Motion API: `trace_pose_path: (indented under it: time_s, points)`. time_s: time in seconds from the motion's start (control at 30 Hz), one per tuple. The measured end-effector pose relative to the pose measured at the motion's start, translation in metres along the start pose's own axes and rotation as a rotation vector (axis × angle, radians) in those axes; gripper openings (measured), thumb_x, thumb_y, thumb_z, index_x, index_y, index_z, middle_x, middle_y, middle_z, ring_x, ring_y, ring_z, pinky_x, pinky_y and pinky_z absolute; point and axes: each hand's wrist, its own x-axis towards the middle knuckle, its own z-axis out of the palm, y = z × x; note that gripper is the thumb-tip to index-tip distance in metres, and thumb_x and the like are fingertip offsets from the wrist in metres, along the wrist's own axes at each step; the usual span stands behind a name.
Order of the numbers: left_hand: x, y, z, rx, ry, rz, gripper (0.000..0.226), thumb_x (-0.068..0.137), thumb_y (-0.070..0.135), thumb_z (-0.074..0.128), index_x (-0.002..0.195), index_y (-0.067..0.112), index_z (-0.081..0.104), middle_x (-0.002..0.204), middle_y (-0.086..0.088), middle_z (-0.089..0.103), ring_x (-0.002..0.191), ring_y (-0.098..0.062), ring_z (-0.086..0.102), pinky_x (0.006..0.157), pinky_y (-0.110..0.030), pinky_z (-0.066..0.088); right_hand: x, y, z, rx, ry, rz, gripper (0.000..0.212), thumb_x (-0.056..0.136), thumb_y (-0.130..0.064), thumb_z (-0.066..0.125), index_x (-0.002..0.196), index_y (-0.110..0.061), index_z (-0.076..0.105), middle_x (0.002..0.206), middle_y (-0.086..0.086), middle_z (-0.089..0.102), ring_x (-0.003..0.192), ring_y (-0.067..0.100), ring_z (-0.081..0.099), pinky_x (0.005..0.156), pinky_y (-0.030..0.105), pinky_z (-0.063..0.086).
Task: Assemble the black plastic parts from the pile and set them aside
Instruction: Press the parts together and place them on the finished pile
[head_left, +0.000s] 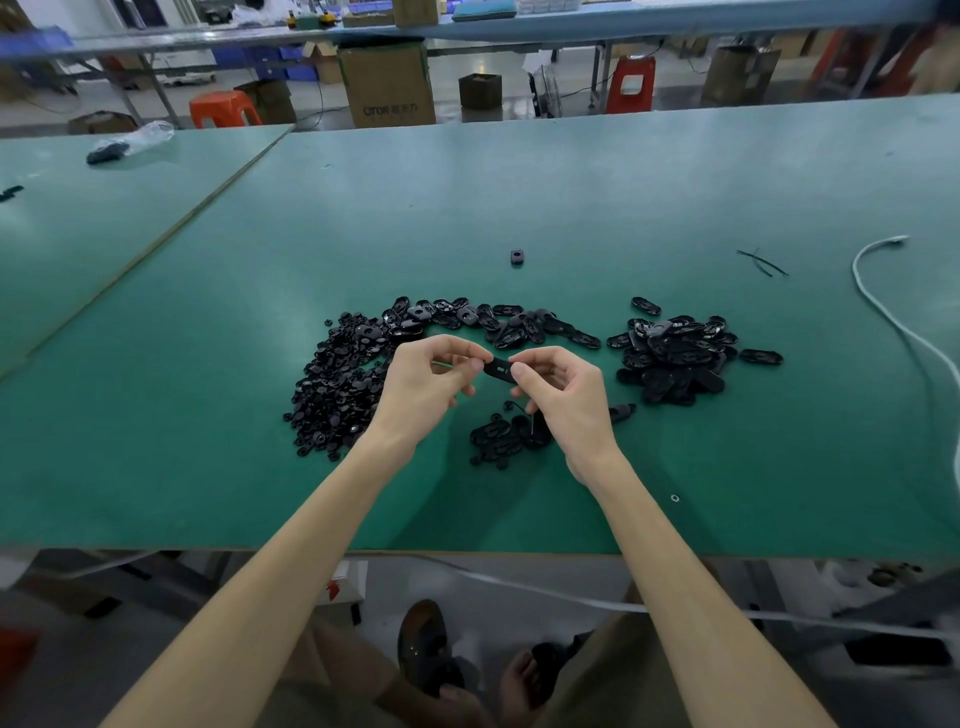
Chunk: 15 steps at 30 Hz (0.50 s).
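So, head view: left hand (434, 382) and right hand (558, 387) both pinch one oval black part (500, 369) between them, above the green table (571, 197), with the small-parts pile (337, 384) left and oval-parts pile (675, 356) right.

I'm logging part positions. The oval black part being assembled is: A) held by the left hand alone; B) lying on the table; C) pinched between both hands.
C: the left hand and the right hand each pinch one end of the oval black part, above the table.
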Motion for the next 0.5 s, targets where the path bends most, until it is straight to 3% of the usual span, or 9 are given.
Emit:
trace_pose_path:
  time_s: [0.3,0.5]
  points:
    - [0.0003,-0.003,0.0064,0.105,0.035,0.034,0.011,0.089,0.009,0.079,0.097,0.015,0.074,0.082,-0.001,0.076,0.066,-0.013,0.072,0.063,-0.016,0.047,-0.001,-0.0013,-0.0004,-0.016,0.001,-0.004,0.008,0.095,-0.01,0.074,0.096,-0.017,0.076,0.087,-0.002,0.077,0.077,0.014,0.073,0.062,0.026,0.056]
    - [0.0041,-0.0065,0.0097,0.21,0.065,0.043,0.016,0.087,0.016,0.083,0.093,0.022,0.07,0.085,0.003,0.075,0.072,-0.01,0.072,0.068,-0.013,0.05,-0.001,-0.0019,-0.0007,-0.005,-0.007,-0.01,0.009,0.094,-0.01,0.076,0.095,-0.019,0.077,0.088,-0.001,0.078,0.082,0.015,0.073,0.07,0.026,0.057]
